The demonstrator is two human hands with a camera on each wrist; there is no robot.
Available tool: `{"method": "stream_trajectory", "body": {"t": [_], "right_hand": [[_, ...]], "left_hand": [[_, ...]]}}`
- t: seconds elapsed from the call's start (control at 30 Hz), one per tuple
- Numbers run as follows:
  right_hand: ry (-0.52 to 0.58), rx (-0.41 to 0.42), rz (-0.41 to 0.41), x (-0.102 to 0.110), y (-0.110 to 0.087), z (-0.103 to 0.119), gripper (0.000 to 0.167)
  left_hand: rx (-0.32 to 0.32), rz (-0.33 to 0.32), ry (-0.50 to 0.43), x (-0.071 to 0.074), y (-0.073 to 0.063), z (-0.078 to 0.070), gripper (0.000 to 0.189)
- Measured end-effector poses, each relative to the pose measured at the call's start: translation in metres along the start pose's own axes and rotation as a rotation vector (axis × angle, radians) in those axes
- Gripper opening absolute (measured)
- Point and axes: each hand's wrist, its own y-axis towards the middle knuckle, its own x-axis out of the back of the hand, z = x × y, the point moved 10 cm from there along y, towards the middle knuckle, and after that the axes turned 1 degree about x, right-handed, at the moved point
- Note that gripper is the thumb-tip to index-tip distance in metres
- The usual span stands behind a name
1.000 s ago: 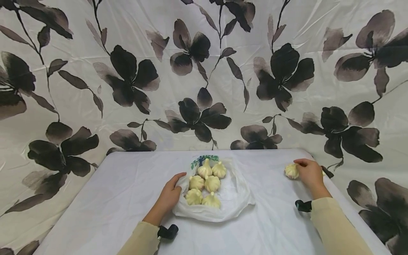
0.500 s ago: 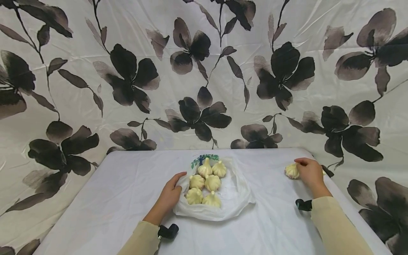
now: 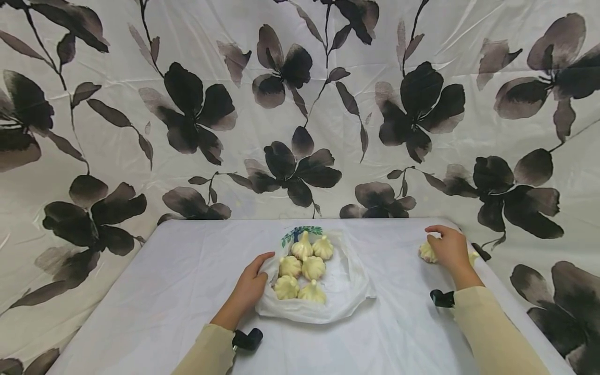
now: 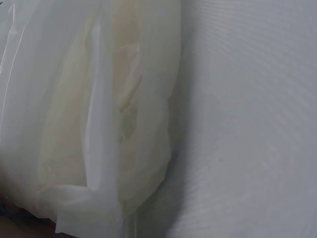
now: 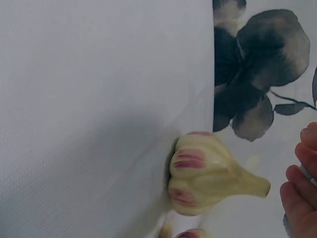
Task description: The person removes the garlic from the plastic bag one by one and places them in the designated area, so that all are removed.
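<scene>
Near the middle of the table, a white plastic bag lies with its mouth spread, holding several garlic bulbs. My left hand grips the bag's left rim; the left wrist view is mostly filled by the bag's folds. Over at the right, my right hand hovers by a loose garlic bulb, thumb and forefinger parted. A second loose bulb is partly hidden behind that hand. In the right wrist view the fingertips are apart from the purple-streaked bulb.
A white cloth covers the table. Behind it hangs a pale curtain with dark flowers. A green and blue print shows at the bag's far side. Each wrist wears a small black camera.
My right hand has shifted slightly left and its thumb and forefinger have parted. More of the bulb behind it now shows. The left hand and bag stay put.
</scene>
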Motion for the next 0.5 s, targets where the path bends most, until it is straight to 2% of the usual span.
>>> {"method": "stream_trajectory", "body": {"t": [0.27,0.5], "right_hand": [[-0.006,0.086,0.019,-0.004,-0.006,0.034,0.032],[0.017,0.154,0.097,-0.014,-0.012,0.06,0.033]], "left_hand": [[0.0,0.003,-0.008,0.0,-0.001,0.0,0.057],[-0.008,0.002,-0.006,-0.001,0.0,0.0,0.057]]}}
